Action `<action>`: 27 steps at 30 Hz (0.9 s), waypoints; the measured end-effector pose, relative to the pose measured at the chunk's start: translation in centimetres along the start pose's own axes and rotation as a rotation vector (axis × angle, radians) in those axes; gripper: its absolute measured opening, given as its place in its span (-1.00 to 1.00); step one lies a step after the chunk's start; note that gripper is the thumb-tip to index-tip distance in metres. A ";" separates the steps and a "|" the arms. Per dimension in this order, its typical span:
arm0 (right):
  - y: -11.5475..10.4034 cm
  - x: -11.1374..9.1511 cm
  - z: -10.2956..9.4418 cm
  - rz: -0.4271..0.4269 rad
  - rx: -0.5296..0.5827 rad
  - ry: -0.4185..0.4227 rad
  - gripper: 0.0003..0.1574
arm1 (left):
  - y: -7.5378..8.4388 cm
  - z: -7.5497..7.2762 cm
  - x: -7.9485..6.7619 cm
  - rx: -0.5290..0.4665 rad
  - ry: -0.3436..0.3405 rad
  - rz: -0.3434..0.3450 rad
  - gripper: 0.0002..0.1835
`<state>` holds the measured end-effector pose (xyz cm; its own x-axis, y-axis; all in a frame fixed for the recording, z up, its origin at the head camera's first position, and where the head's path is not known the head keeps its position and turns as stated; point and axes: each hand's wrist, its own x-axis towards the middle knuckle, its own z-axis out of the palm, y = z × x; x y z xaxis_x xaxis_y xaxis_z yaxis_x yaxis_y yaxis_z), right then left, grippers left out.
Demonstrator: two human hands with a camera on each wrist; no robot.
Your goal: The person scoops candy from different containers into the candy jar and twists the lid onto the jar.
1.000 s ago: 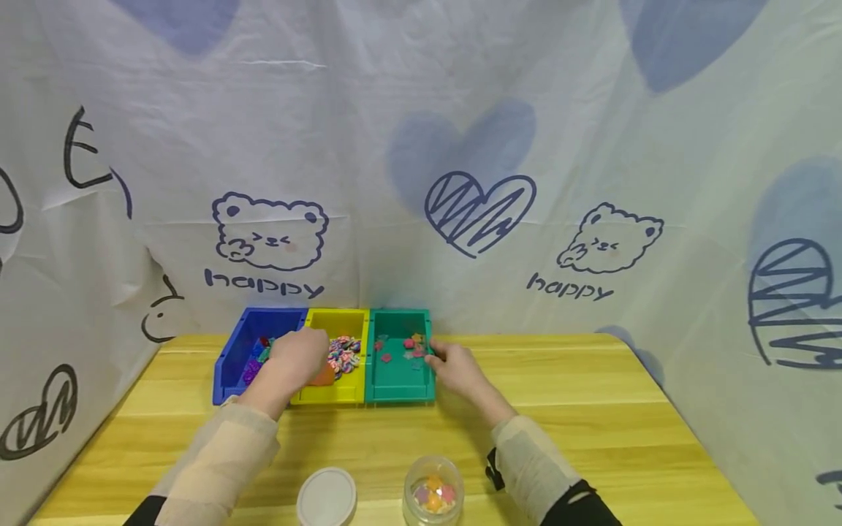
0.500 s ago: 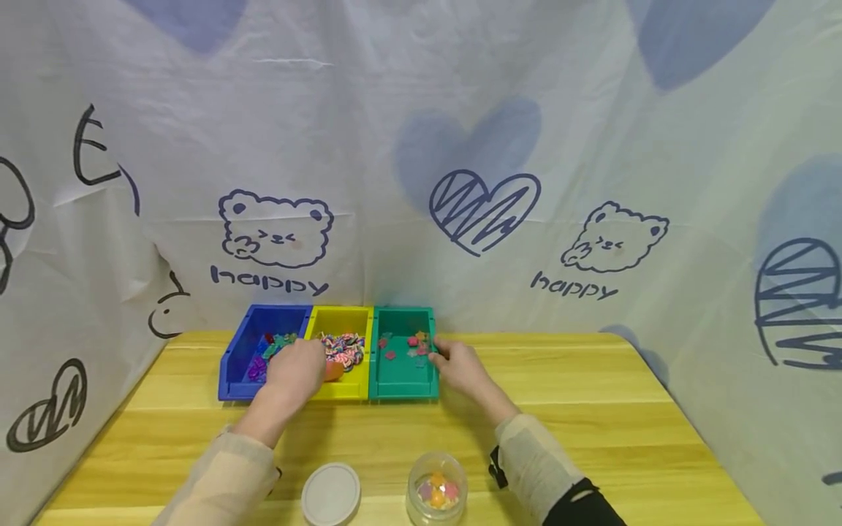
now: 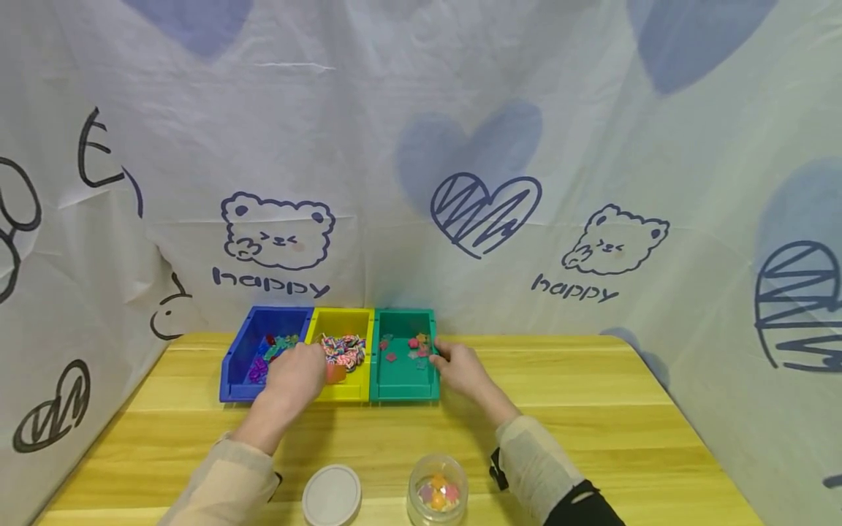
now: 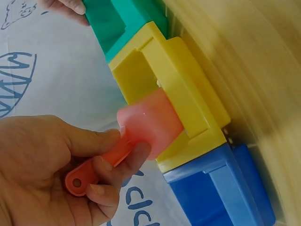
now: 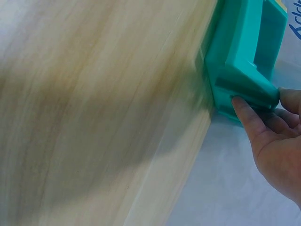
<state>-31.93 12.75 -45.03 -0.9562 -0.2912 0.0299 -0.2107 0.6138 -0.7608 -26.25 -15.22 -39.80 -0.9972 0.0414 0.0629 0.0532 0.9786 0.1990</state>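
Observation:
My left hand pinches the handle of a coral-orange scoop between thumb and fingers. The scoop's head dips into the yellow bin, beside a pile of small multicoloured striped pieces. At the right side of the green bin, my right hand holds its wall, thumb at the rim and fingers against the outer face. Small pink, orange and clear pieces lie scattered in that bin. The blue bin holds purple, green and red pieces, partly hidden behind my left hand.
The three bins stand joined in a row at the table's back edge, before a printed cloth. Near the front of the wooden table are a white lid and a clear jar with orange, pink and purple pieces inside.
My left hand has shifted slightly down and toward the front with the scoop, uncovering more of the blue bin's contents. My right hand stays on the green bin. The head view has shifted slightly.

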 end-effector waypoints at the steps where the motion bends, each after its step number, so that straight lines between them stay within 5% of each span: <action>1: 0.0 0.0 0.0 0.001 0.004 -0.001 -0.39 | 0.1 -0.1 0.0 0.001 -0.010 -0.001 -0.86; 8: 0.2 -0.1 0.1 -0.013 0.013 -0.004 -0.38 | 0.4 0.2 0.4 0.003 -0.061 -0.016 -0.81; 16: 0.1 0.0 0.0 -0.002 0.012 0.009 -0.39 | 0.8 1.9 0.1 0.003 0.091 0.022 -0.77; 27: 0.3 0.0 0.2 -0.005 0.009 0.014 -0.39 | 0.7 3.8 0.7 0.014 0.145 0.029 -0.84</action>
<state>-31.91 12.82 -45.42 -0.9579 -0.2838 0.0423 -0.2134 0.6059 -0.7664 -27.11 -13.75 -43.39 -0.9771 0.0412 0.2090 0.0801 0.9802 0.1810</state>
